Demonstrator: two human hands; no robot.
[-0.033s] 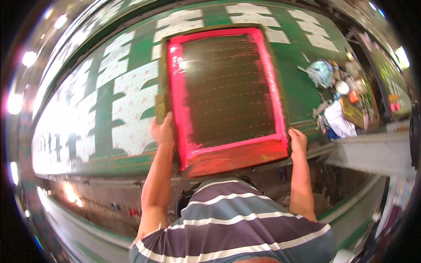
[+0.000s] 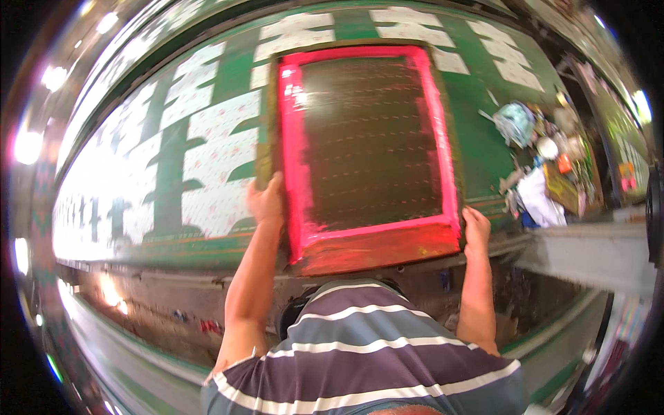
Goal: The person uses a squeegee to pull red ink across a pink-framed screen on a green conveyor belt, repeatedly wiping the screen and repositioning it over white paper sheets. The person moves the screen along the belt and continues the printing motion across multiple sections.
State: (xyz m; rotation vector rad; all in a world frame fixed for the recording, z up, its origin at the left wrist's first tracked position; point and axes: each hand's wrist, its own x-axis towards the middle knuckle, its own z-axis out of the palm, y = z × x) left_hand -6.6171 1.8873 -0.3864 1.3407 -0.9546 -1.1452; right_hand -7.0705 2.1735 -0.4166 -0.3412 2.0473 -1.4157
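A screen printing frame [image 2: 380,252] with a dark mesh and a bright pink border lies in front of me, over a green table. Its near end is smeared red. My left hand [image 2: 266,200] is closed on the left side of the frame near its lower corner, thumb pointing up along the edge. At the lower right corner, my right hand [image 2: 476,228] is closed with its fingers at the frame's edge. The undersides of both grips are hidden. White cut pieces with a small floral print [image 2: 221,166] lie to the left of the frame.
The green table [image 2: 484,166] carries more white pieces [image 2: 505,52] along its far side. To the right sits a heap with a light blue plastic bag [image 2: 514,124], a white cloth [image 2: 539,197] and an orange item [image 2: 564,164]. A grey beam [image 2: 588,252] runs at the right.
The whole picture has shifted slightly to the right, table and frame together. Both hands keep their places at the frame's sides.
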